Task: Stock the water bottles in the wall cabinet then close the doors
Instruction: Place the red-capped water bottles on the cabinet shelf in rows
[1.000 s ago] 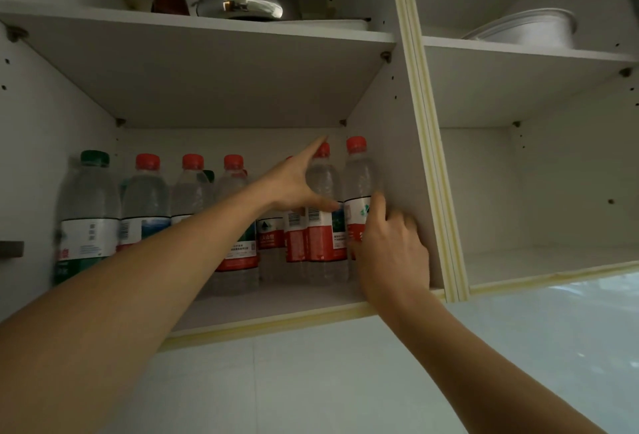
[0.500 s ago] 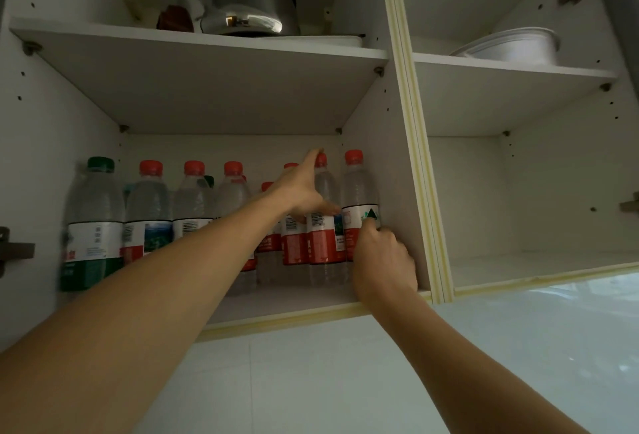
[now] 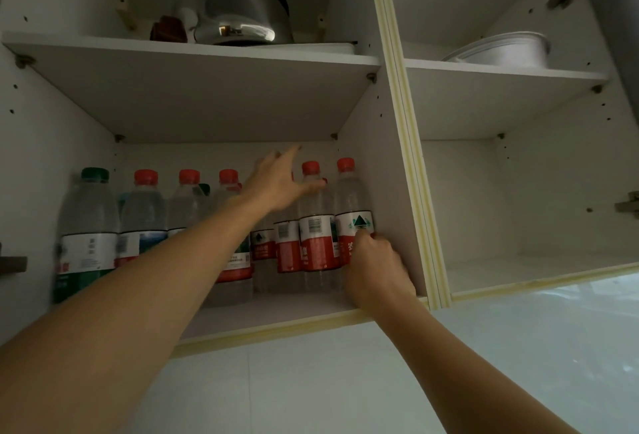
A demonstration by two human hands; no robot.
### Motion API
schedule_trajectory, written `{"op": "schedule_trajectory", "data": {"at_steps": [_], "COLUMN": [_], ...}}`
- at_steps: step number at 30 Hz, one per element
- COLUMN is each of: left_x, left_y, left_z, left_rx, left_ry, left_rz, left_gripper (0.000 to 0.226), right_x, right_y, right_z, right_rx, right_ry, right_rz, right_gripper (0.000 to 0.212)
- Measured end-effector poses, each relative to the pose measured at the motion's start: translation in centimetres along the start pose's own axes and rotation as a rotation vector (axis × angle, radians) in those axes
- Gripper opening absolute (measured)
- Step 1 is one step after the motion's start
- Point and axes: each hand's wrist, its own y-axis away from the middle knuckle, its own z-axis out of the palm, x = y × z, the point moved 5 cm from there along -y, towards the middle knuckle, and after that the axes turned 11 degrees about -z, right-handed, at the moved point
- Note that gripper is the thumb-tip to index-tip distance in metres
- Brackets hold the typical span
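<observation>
My right hand (image 3: 375, 269) is wrapped around the lower part of the rightmost bottle (image 3: 352, 212), which stands against the divider panel (image 3: 387, 191) on the lower left shelf (image 3: 276, 312); my knuckles cover the bottom of its red label, so only a green triangle mark on the white band shows. My left hand (image 3: 280, 184) is spread loose with fingers extended, thumb resting on the shoulder of the next red-capped bottle (image 3: 313, 222); it hides a bottle behind it. That label shows a barcode; its print is too small to read. My forearm crosses the row of bottles (image 3: 145, 219) further left, covering their lower halves. A green-capped bottle (image 3: 86, 233) stands at the far left, its lettering blurred. Above sits a steel kettle (image 3: 238, 8), top cut off; a white bowl (image 3: 501, 51) occupies the upper right shelf.
</observation>
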Motion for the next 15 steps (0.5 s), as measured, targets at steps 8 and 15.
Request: {"op": "schedule_trajectory", "data": {"at_steps": [8, 15], "left_x": [-2.4, -2.9], "left_y": [-3.1, -3.4], "left_z": [0.4, 0.0], "left_rx": [-0.11, -0.12], "left_ry": [0.345, 0.279], "left_rz": [-0.183, -0.188], "left_gripper": [0.052, 0.034], "right_x": [0.1, 0.0], "right_y": [-0.5, -0.8], "right_z": [0.3, 0.5], "right_rx": [0.125, 0.101], "right_ry": [0.005, 0.037], "right_rz": [-0.099, -0.169], "right_gripper": [0.053, 0.073]}}
